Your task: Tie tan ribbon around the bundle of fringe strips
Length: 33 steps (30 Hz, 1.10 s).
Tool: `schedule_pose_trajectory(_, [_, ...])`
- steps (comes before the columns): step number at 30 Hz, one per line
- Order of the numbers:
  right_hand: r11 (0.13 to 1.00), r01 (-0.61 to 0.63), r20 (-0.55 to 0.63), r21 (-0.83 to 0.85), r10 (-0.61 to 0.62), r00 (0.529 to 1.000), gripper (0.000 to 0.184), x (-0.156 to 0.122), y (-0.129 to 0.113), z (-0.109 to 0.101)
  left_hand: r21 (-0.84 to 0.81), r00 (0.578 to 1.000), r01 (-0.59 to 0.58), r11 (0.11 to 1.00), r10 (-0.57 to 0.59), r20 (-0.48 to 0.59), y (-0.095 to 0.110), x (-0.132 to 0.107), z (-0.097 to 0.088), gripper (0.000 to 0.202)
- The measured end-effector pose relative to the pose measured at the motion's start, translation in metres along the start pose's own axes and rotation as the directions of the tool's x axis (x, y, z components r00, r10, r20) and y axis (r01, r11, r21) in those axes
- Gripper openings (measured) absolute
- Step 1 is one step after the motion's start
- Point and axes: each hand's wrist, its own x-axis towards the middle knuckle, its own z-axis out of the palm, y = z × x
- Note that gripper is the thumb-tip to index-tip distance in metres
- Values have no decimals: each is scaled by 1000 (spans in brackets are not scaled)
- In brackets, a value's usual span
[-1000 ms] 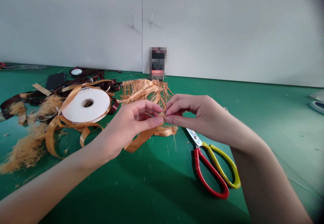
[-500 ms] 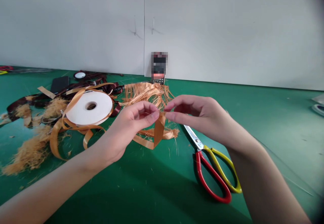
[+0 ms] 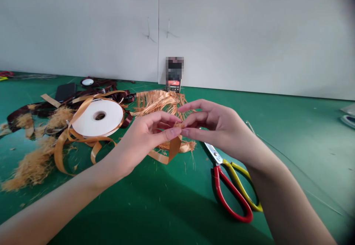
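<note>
A golden-brown ribbon [image 3: 174, 148] hangs down from between my two hands and runs back to the left. My left hand [image 3: 155, 128] pinches its end between thumb and fingers. From the other side, my right hand [image 3: 213, 123] grips the same end, its thumb and fingers meeting my left fingertips and its index finger raised. The exact finger contact is partly hidden. Just below my right hand lie scissors [image 3: 217, 158] with one red and one yellow handle, their blade tips partly covered. Frayed orange ribbon strands [image 3: 158, 101] lie behind my hands.
A white ribbon spool [image 3: 83, 123] lies flat at left, loops of ribbon around it. Beside it are frayed fibre clumps [image 3: 36, 167], dark brown ribbon [image 3: 24, 112] and a dark flat object [image 3: 66, 91]. A phone [image 3: 174, 75] leans against the white wall [image 3: 249, 34].
My fingertips have closed in around the ribbon's end, covering more of it. The right index finger has lifted, and the hanging ribbon has shifted slightly.
</note>
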Motion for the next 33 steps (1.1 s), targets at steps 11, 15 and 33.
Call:
schedule_pose_trajectory(11, [998,-23,-51,67,26,998,31,-1,-2,6,98,985,-132,986,142,-96,-3,-3,1,4])
schedule_pose_trajectory(15, [991,-31,-59,129,39,997,37,-1,-2,6,133,985,-129,983,142,-95,0,-6,3,7])
schedule_pose_trajectory(33, [960,-27,13,280,24,1000,37,-3,-5,6,-377,968,171,910,-83,239,1,-7,0,2])
